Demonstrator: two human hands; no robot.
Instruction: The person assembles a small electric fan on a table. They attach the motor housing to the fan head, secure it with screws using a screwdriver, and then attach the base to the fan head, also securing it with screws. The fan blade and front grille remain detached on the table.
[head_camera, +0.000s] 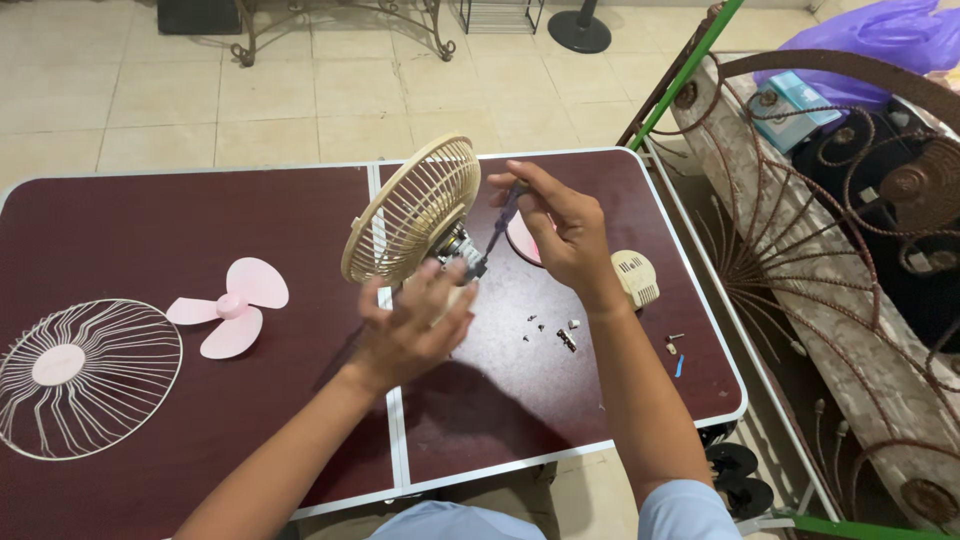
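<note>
Nearest: both forearms come up from the bottom edge over a dark red folding counter (150, 230) w/ white rim and a white seam down the middle.

Left hand (415, 325) is raised just above the counter, palm away from camera, fingers spread and partly curled under the motor block (462, 252) of a small fan; looks like it's steadying it, but how firm the hold is can't be told, blurred. Right hand (562, 232) is bent at the wrist, fingers closed round a dark-handled screwdriver (503, 218), tip pointed down-left into the motor block.

Fan's cream rear grille (412, 208) is fixed to that motor, tilted on edge, near counter centre, top side.

Btwn the forearms: loose screws (548, 330) scattered on the counter. Right of the wrist: cream vented motor cover (636, 277), plus a small blue bit (680, 366) nr the edge. A pink disc (525, 240) sits partly hidden behind the right hand.

Left side: pink 3-blade propeller (232, 305), well apart from the hands; further left a wire front grille (85, 375) w/ pale centre, lying flat.

Beyond: tiled floor (300, 90), rusty scrolled metal bench (850, 250) at right w/ a purple plastic bag (880, 40) on it.
</note>
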